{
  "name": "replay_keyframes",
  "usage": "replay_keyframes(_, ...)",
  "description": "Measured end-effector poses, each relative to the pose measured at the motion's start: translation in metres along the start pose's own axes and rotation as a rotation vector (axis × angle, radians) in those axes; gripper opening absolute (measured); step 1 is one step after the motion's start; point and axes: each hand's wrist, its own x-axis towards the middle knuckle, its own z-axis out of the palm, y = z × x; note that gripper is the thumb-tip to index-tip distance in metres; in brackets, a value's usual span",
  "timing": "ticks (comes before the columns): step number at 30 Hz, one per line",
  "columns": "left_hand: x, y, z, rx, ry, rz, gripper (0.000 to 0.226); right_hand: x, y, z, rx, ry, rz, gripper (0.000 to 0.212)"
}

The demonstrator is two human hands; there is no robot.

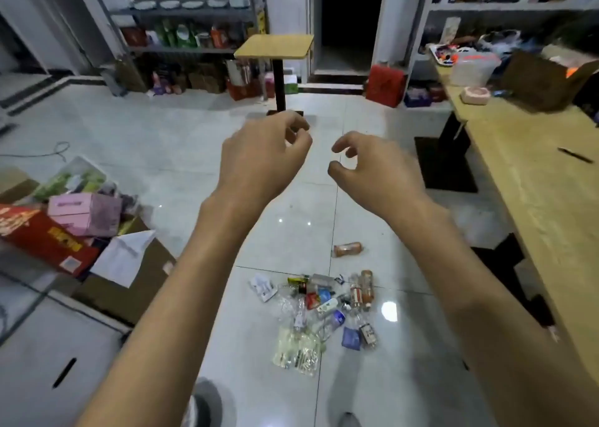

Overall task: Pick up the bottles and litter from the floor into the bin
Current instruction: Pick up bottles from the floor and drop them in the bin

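Both my arms are extended over the floor (181,154), nothing in either hand. My left hand (259,157) hangs with its fingers (299,128) loosely curled and empty; my right hand (372,167) is the same, thumb and forefinger apart, grasping nothing.

The litter pile (321,310) lies on the floor at 6 o'clock from my hands, near my feet. Largest item: a clear plastic bag (298,350) at the pile's 7 o'clock edge. I judge it light, limp and crinkly; best gathered by a bunched fold. Next, several small bottles (361,292) at the pile's 2 o'clock side, lying flat and touching one another. They look like glass or hard plastic, so I judge them stiff, smooth, possibly breakable; take each round the body. One stray bottle (348,250) lies apart at 12 o'clock from the pile. Smallest: a white wrapper (263,288) at 10 o'clock and coloured scraps in the middle, likely featherweight, needing a pinch.

No bin is identifiable in view.

The floor is glossy pale tile, reflecting ceiling light; I judge that bottles could roll or skid on it. A long wooden counter (531,180) runs at 3 o'clock, cardboard boxes (81,219) sit at 9 o'clock, a small pedestal table (275,47) stands at 12 o'clock, with stocked shelves (188,34) behind.
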Motion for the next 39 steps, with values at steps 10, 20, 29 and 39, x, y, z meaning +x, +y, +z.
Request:
replay_keyframes(10,0.028,-0.106,0.118,-0.024,-0.138,-0.283,0.028,0.057,0.044,0.144,0.126,-0.224,0.111,0.039)
replay_keyframes(20,0.076,-0.224,0.149,-0.093,-0.231,-0.320,0.028,0.104,0.014,0.256,0.088,-0.329,0.250,0.043)
replay_keyframes(29,0.123,-0.311,0.204,-0.109,-0.359,-0.305,0.032,0.164,0.012,0.348,0.060,-0.385,0.344,0.043)
replay_keyframes(39,0.101,-0.382,0.338,-0.116,-0.454,-0.392,0.028,0.186,0.084,0.470,0.040,-0.490,0.399,0.043)
